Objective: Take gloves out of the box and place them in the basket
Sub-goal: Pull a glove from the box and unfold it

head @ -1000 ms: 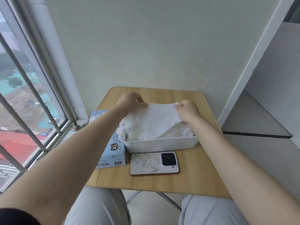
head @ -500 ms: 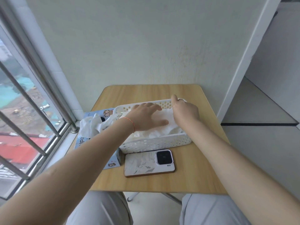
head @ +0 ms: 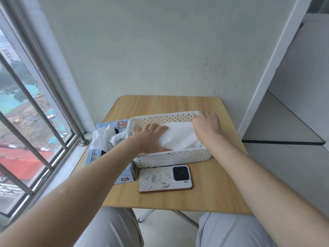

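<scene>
The light blue glove box point(head: 108, 157), lying at the table's point(head: 204, 198) left edge, carries a small dark badge point(head: 125, 179) reading "XL" on its near corner. Larger Chinese characters run along its top face, partly hidden by the left forearm and too cut off to read.

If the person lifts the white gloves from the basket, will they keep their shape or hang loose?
Probably they hang loose: the gloves lie creased and flattened under both hands in the basket. They look thin and likely light. More gloves spill limply from the box, so one may drag others along.
</scene>
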The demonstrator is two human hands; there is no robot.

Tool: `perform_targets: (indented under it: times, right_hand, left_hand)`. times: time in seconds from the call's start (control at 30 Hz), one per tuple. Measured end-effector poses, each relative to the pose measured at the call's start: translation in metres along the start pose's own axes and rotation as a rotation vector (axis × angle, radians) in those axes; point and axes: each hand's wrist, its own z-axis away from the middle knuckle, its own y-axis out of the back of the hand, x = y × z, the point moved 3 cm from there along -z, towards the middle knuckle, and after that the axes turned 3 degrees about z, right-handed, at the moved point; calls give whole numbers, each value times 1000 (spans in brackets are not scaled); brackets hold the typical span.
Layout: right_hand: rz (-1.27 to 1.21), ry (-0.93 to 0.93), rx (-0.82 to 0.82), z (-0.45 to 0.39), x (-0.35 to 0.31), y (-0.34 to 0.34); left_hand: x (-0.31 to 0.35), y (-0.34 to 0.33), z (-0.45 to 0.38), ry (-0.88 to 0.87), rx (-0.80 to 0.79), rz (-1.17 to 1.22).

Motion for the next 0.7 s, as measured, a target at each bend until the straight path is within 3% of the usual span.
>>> perform_targets:
  times: [0.13, 0.2, 0.33, 0.4, 0.47, 0.6, 0.7]
  right_hand:
    - [24, -39, 0, 3, 5, 2]
    - [-68, -53, 39, 3, 4, 12]
    - [-324, -33, 199, -2, -16, 38]
    - [-479, 36, 193, -5, -42, 47]
    - [-638, 99, 152, -8, -73, 56]
    - [-806, 188, 47, -11, -125, 65]
    - [-860, 233, 12, -10, -156, 72]
  left_hand:
    - [1, -2, -2, -5, -82, 38]
    - [0, 7, 3, -5, -31, 104]
    - [-12, 42, 26, -24, 409, 353]
    - [-31, 55, 44, 9, 621, 448]
    - [-58, 58, 62, 106, 727, 474]
    - [-107, 46, 92, 346, 668, 560]
    - [-133, 32, 113, 500, 528, 602]
